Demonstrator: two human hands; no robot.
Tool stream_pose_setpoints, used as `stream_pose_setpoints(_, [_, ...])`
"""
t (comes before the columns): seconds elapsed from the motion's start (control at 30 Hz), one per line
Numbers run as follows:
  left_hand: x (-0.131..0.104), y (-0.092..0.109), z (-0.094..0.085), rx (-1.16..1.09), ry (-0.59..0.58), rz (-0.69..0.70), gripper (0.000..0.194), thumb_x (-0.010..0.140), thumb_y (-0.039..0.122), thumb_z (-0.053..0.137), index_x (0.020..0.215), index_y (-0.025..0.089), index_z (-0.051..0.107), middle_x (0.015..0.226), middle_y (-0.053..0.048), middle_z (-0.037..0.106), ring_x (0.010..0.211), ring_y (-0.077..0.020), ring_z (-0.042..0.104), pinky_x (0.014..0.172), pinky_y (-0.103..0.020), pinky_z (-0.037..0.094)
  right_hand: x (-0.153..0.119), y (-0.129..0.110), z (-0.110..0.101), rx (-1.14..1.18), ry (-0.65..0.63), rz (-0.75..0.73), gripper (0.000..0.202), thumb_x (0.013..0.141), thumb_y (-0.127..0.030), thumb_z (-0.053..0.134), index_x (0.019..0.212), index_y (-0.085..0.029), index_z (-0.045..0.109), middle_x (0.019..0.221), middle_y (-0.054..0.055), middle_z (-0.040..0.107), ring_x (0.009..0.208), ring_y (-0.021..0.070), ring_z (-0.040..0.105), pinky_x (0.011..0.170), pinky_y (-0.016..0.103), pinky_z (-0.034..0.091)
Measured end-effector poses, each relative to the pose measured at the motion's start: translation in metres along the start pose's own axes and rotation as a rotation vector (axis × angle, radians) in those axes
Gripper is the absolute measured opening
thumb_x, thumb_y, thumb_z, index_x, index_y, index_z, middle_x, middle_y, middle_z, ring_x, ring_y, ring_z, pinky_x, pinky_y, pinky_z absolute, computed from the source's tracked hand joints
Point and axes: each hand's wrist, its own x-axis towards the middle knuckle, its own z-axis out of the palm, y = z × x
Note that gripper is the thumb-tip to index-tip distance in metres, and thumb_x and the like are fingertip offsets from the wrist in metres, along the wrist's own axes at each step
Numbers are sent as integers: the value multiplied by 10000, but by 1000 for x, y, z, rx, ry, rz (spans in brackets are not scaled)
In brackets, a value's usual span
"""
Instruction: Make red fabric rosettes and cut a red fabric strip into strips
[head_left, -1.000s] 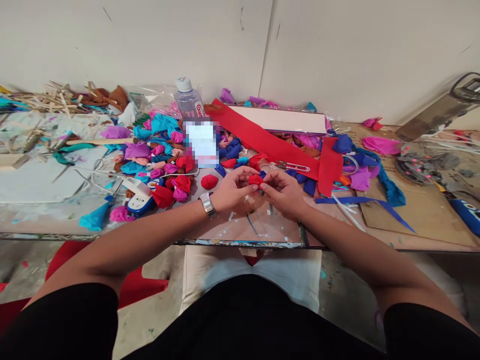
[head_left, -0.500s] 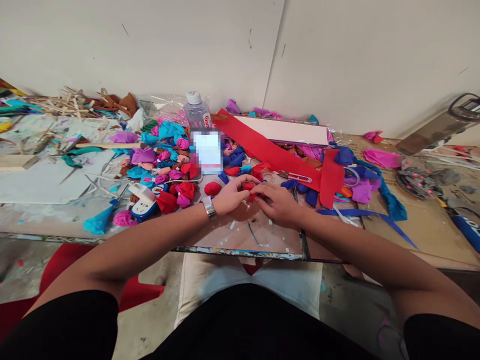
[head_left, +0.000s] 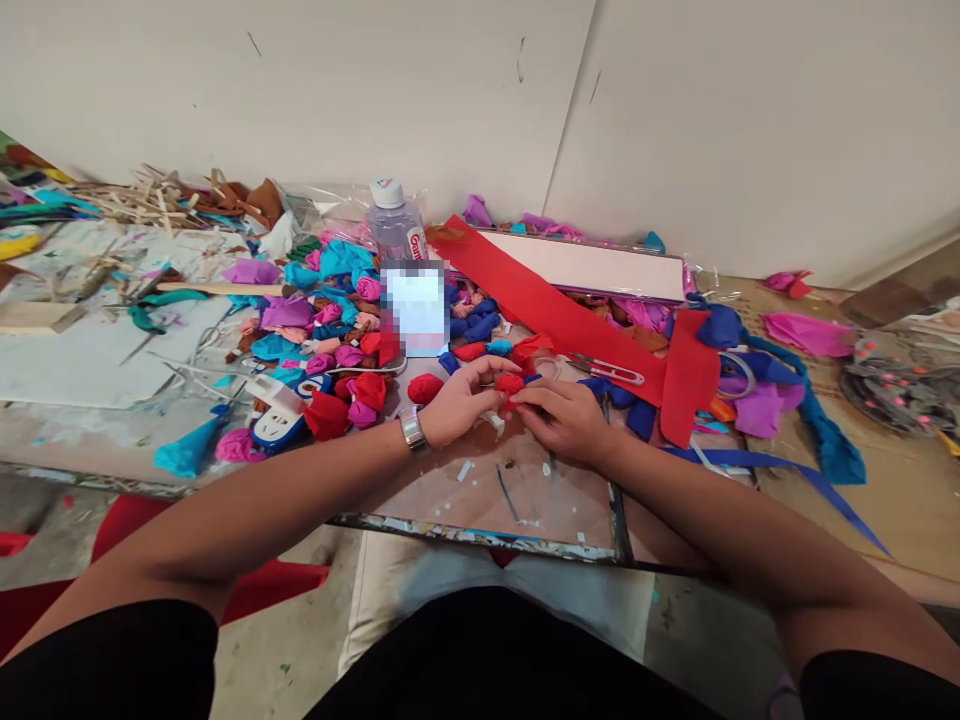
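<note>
Between my two hands, over the table's front part, is a small bunched piece of red material [head_left: 510, 385]. My left hand [head_left: 466, 400], with a metal watch [head_left: 412, 428] on its wrist, curls its fingers and thumb around the red piece's left side. The fingers of my right hand [head_left: 559, 408] pinch the same piece from the right. A red bundle [head_left: 425, 388] lies just left of my left hand. Behind my hands lie a long red strip [head_left: 555, 310] and small snips [head_left: 615, 371] resting on it.
A bottle [head_left: 396, 225] stands behind a blurred bright screen [head_left: 416, 310]. Colourful bundles [head_left: 289, 312] and a power strip [head_left: 277, 415] lie to the left. On the right are a blue ribbon [head_left: 817, 480] and a tape ring [head_left: 739, 375]. The table's front edge [head_left: 480, 535] runs below my hands.
The view has shifted, so objects on the right appear farther right. The red piece shows more clearly between my hands, and both hands still hold it.
</note>
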Motion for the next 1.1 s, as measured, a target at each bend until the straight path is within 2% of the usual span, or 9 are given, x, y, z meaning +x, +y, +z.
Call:
stream_pose_setpoints(0.1, [1, -2, 0, -33, 39, 5, 424, 824, 236, 807, 1222, 176, 674, 1061, -52, 767, 822, -134, 713, 764, -264, 584, 0, -1, -2, -26, -11, 26, 219, 1046, -224, 678, 1253, -280, 717, 1022, 49, 852, 821, 205, 788, 684, 337, 577])
stream_pose_setpoints(0.2, [1, -3, -2, 15, 40, 24, 384, 831, 207, 796, 1198, 177, 688, 1071, -58, 774, 893, -147, 723, 802, -266, 585, -2, 0, -1, -63, -49, -1, 270, 1057, -229, 659, 1316, -291, 707, 976, 33, 846, 777, 198, 770, 660, 333, 548])
stream_pose_setpoints(0.33, [1, -3, -2, 86, 9, 80, 358, 824, 191, 804, 1167, 169, 705, 1120, -78, 781, 973, -168, 737, 872, -283, 604, -3, 0, 0, -77, -59, 16, 259, 1049, -202, 647, 1280, -278, 734, 993, 37, 849, 785, 192, 767, 679, 326, 548])
stream_pose_setpoints(0.67, [0, 1, 2, 28, 34, 32, 449, 812, 241, 887, 1201, 175, 673, 1044, -49, 761, 787, -124, 720, 738, -251, 609, -2, 1, 1, -118, 2, 52, 120, 1050, -239, 690, 1145, -254, 761, 926, 20, 854, 763, 184, 762, 704, 329, 538])
stream_pose_setpoints(0.8, [1, 2, 2, 10, 58, 31, 453, 777, 216, 901, 1168, 170, 677, 1033, -41, 755, 757, -104, 716, 723, -231, 606, -2, 3, 0, -127, 28, 28, 128, 1027, -216, 704, 1132, -261, 762, 900, 34, 789, 780, 200, 717, 695, 346, 537])
stream_pose_setpoints(0.87, [1, 2, 1, 11, 55, 23, 450, 767, 205, 897, 1158, 170, 676, 1021, -38, 754, 727, -97, 706, 702, -229, 598, -1, 2, -1, -120, 67, 31, 135, 1007, -218, 722, 1124, -270, 766, 962, 64, 731, 878, 229, 706, 755, 375, 573])
stream_pose_setpoints(0.93, [1, 1, 2, 24, 40, 29, 446, 753, 181, 884, 1148, 169, 678, 1012, -35, 755, 699, -85, 682, 661, -211, 565, 0, 1, -2, -95, 91, 49, 200, 994, -234, 737, 1187, -283, 756, 1121, 106, 700, 1036, 271, 705, 851, 431, 613])
stream_pose_setpoints(1.03, [1, 0, 2, 65, 11, 69, 438, 738, 132, 844, 1141, 174, 676, 1013, -26, 757, 661, -60, 630, 608, -186, 502, 1, -1, -3, -10, 40, 77, 408, 1005, -257, 719, 1406, -303, 663, 1417, 154, 658, 1275, 325, 681, 1026, 531, 620])
stream_pose_setpoints(1.1, [0, -1, 2, 103, 11, 95, 407, 749, 123, 823, 1125, 175, 675, 1018, -27, 754, 677, -64, 631, 624, -193, 507, 2, 0, -3, 57, -6, 104, 494, 1022, -253, 683, 1505, -308, 592, 1487, 155, 657, 1353, 331, 668, 1123, 568, 588])
